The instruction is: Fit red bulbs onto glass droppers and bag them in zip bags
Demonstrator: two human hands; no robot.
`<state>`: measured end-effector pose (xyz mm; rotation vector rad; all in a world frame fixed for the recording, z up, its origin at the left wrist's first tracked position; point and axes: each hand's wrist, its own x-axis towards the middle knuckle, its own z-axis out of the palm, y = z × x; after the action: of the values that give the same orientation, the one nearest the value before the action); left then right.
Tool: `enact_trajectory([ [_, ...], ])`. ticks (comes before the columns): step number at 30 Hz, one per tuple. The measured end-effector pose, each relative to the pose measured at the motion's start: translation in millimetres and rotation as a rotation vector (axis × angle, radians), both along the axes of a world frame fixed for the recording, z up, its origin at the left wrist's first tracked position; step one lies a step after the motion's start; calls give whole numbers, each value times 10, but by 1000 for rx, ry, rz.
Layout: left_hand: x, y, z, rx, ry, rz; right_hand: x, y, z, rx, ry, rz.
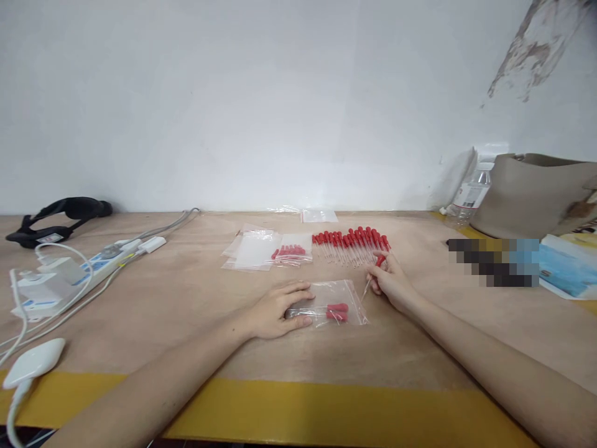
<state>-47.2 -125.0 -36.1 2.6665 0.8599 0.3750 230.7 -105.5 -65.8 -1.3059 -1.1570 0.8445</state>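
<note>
My left hand (pixel 277 309) lies on the left end of a clear plastic bag (pixel 332 303), thumb and fingers pinching its edge; the bag holds red-capped droppers (pixel 337 310). My right hand (pixel 390 281) is closed on one glass dropper with a red bulb (pixel 380 261), its thin tip pointing down toward the bag's right corner. Behind it lies a row of several loose red-bulbed droppers (pixel 351 244). To their left sits a filled bag of droppers (pixel 291 252) and a stack of empty clear bags (pixel 252 250).
A white power strip with plugs and cables (pixel 88 269) lies at the left, a black strap device (pixel 56 218) behind it, a white gadget (pixel 32 363) at the near left edge. A water bottle (pixel 473 194), beige bag (pixel 532 193) and blue packet (pixel 566 267) stand at the right. Yellow tape (pixel 326 410) lines the table front.
</note>
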Motion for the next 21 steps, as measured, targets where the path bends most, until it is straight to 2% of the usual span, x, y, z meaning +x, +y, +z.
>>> enact_trajectory([
  [3, -1, -5, 8, 3, 23, 5, -91, -50, 1, -8, 91, 71],
  [8, 1, -8, 14, 6, 40, 14, -185, -103, 38, -30, 275, 40],
  [14, 7, -20, 20, 12, 38, 34, -214, -151, 83, -201, 436, 152],
  [17, 8, -25, 17, 18, 29, 56, -211, -164, 75, -238, 389, 277],
  [21, 12, -23, 5, 27, 9, 70, -167, -147, 31, -224, 160, 388],
])
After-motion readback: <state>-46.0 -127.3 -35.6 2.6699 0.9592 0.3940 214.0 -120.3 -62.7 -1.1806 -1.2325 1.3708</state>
